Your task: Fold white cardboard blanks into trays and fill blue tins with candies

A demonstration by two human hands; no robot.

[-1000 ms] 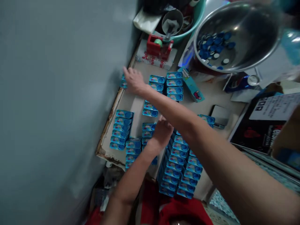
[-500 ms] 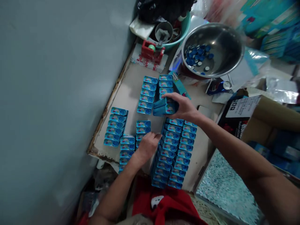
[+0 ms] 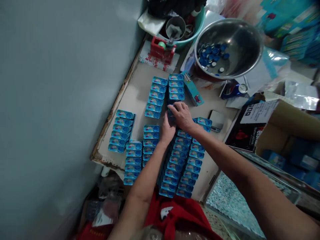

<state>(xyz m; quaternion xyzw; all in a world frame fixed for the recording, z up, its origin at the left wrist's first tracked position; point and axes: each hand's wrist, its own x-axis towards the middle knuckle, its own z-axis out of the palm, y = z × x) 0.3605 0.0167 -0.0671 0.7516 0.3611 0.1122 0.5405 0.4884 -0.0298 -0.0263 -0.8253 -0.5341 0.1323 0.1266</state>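
Observation:
My right hand (image 3: 183,115) is closed on small blue boxes (image 3: 171,118), held upright at the near end of a short row of like boxes (image 3: 176,87). My left hand (image 3: 167,130) grips the same boxes from the near left, thumb pointing up along their side. Between the two hands the boxes are mostly hidden and in shade. A second short row (image 3: 154,101) stands just left of them. Two long rows of blue boxes (image 3: 175,166) run toward me below my hands, and my forearms partly cover neighbouring rows.
More box rows stand at left (image 3: 121,131) and lower left (image 3: 133,160). One blue box (image 3: 192,89) lies flat beside a steel bowl (image 3: 250,50) of blue caps. A red tape dispenser (image 3: 162,50), small scale (image 3: 217,120) and open carton (image 3: 272,123) surround the work area.
My right hand has lowered the blue boxes against the short row and turned over them. My left hand has moved up from the lower rows to meet the right hand at the boxes.

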